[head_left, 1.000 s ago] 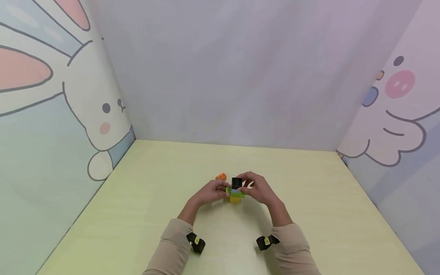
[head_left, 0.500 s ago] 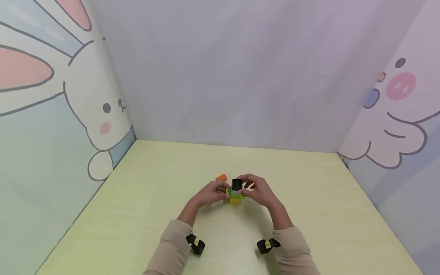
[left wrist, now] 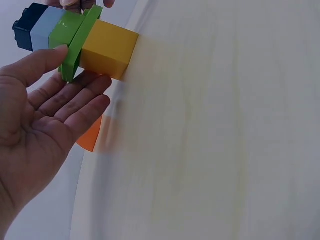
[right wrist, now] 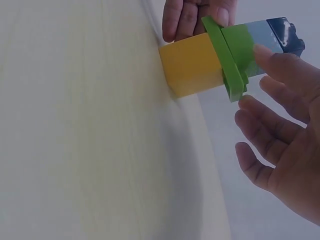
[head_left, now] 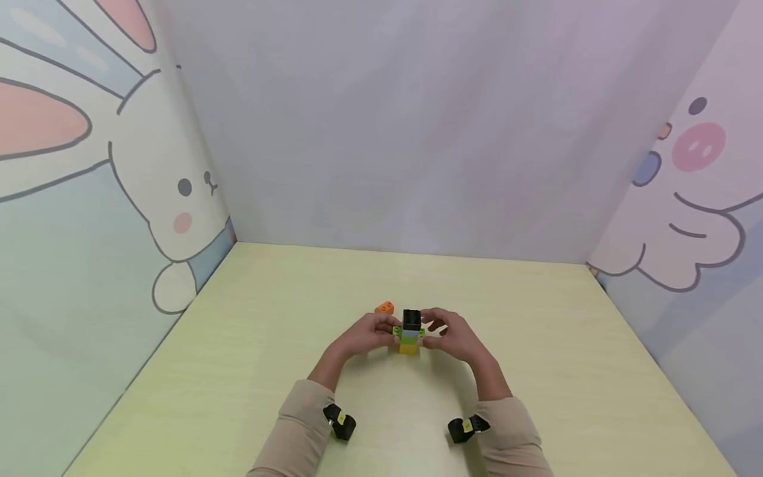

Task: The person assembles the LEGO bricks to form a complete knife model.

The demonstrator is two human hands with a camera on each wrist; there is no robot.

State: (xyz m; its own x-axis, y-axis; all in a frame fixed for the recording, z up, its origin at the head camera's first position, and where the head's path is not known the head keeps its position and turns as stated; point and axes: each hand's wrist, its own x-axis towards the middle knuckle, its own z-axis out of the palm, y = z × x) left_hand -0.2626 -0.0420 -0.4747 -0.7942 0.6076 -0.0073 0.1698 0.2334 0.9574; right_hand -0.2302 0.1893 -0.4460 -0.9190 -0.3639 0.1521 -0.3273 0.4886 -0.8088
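Observation:
A tower of toy bricks (head_left: 410,334) stands on the table between my two hands. From the bottom it shows a yellow brick (right wrist: 191,65), a thin green plate (left wrist: 79,47) jutting out at both sides, a green brick (right wrist: 239,49), a light blue brick (left wrist: 46,27) and a black brick (head_left: 412,319). My left hand (head_left: 369,334) pinches the plate's left end, thumb in front and fingers behind. Around the other side my right hand (head_left: 453,336) is loosely curved, its thumb tip overlapping the green and light blue bricks in the right wrist view, its other fingers spread beside the plate's end.
A loose orange brick (head_left: 385,308) lies just behind my left fingers, partly hidden by them in the left wrist view. The pale tabletop (head_left: 286,285) ends at a back wall (head_left: 405,132) and at side walls with cartoon animals.
The tower has turned slightly, its right plate end swinging back so the black brick faces me squarely. My right hand has shifted a little to the right; my left stays put.

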